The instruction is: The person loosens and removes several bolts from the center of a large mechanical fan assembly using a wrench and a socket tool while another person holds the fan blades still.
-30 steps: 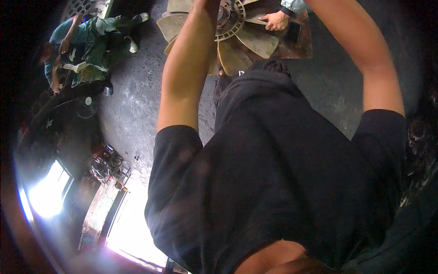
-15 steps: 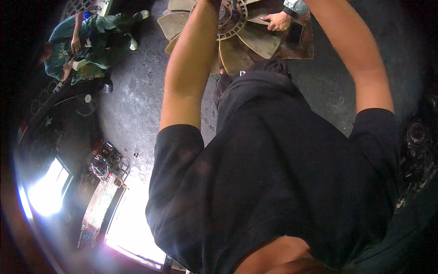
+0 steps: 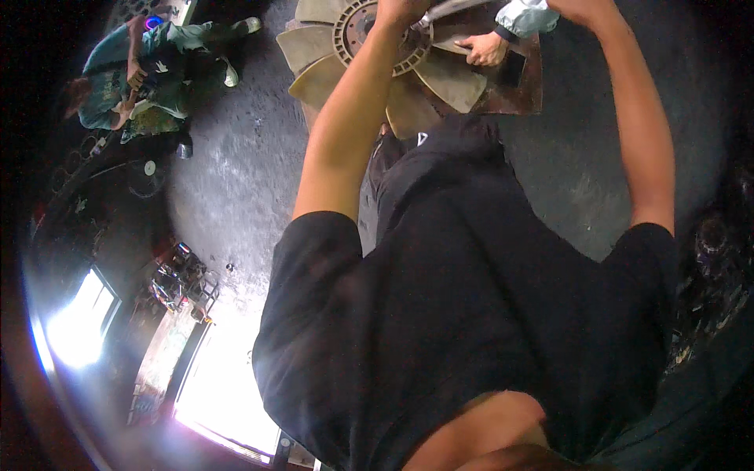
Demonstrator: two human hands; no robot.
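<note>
A large fan [image 3: 312,49] with pale blades and a slotted metal hub [image 3: 340,34] lies on a brown board [image 3: 522,102] at the top of the view. My left hand [image 3: 402,11] is closed on a metal tool [image 3: 449,9] over the hub, its fingers partly hidden. My right hand [image 3: 577,11] is at the top edge, right of the tool, its fingers mostly out of sight. Another person's hand [image 3: 485,49], below a pale sleeve [image 3: 525,17], rests on a blade with the index finger extended.
A person in green clothing [image 3: 118,67] is bent down at upper left. A small dark container [image 3: 184,150] stands below them on the grey floor [image 3: 224,196]. A cluster of metal equipment [image 3: 177,279] is at lower left, beside bright openings [image 3: 224,388]. Dark clutter [image 3: 711,259] lines the right.
The fan and my arms sit slightly lower and farther right in view. A metal bar has come into sight at the hub. The person at left has shifted their hands slightly.
</note>
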